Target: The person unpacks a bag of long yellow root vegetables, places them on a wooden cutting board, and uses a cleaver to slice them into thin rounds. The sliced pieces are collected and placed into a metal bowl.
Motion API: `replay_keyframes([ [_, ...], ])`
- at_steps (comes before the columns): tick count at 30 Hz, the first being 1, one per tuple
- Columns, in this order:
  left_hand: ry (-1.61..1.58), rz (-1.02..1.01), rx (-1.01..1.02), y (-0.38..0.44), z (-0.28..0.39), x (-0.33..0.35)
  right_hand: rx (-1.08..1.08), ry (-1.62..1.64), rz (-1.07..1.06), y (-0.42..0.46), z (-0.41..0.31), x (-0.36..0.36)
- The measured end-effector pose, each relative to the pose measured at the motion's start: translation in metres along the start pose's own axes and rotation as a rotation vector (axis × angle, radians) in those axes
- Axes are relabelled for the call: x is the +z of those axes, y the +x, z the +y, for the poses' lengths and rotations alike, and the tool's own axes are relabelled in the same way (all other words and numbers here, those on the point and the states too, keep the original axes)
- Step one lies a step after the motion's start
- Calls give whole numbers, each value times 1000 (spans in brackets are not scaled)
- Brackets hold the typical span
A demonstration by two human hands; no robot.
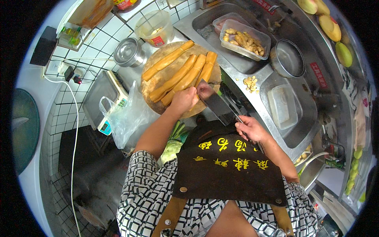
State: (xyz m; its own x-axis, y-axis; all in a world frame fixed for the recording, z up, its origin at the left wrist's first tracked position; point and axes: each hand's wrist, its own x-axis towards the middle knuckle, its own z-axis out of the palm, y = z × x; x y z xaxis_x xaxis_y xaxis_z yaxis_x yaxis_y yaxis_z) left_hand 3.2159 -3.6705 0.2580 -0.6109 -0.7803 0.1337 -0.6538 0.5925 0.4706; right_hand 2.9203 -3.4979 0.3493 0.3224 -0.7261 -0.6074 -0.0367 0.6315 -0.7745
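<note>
Several long, glossy yellow-brown food rolls (pixel 186 74) lie side by side on a round wooden chopping board (pixel 152 59), with one apart at the far left. My left hand (pixel 185 100) is over their near ends with its fingers curled; whether it grips a roll is hidden. In my right hand (pixel 251 129) is the handle of a cleaver (pixel 215 103). Its broad blade slants up and left across the board's near right edge, and the tip is close to my left fingers.
A plastic tub (pixel 155 28) and metal bowls (pixel 127 51) stand behind the board. A kitchen scale (pixel 103 97) and plastic bag (pixel 127 118) are left. At right, a steel sink (pixel 308 118) holds a plastic box (pixel 282 106); ginger (pixel 245 41) fills another. Sliced pieces (pixel 250 84) lie on the ledge.
</note>
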Motion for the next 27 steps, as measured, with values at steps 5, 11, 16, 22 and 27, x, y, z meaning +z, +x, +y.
replay_keyframes([
  [5,-35,10,-34,-2,-8,7,-23,48,-11,7,9,7],
  [11,-78,74,-50,-2,-15,13,-13,61,11,33,4,22],
  [16,-440,176,-387,-5,-29,12,-73,80,64,25,-2,17],
  [22,-697,300,-509,-4,-43,-27,-101,218,193,-7,2,-6],
  [27,-1062,448,-585,21,-52,-78,-123,238,270,-14,15,-23],
])
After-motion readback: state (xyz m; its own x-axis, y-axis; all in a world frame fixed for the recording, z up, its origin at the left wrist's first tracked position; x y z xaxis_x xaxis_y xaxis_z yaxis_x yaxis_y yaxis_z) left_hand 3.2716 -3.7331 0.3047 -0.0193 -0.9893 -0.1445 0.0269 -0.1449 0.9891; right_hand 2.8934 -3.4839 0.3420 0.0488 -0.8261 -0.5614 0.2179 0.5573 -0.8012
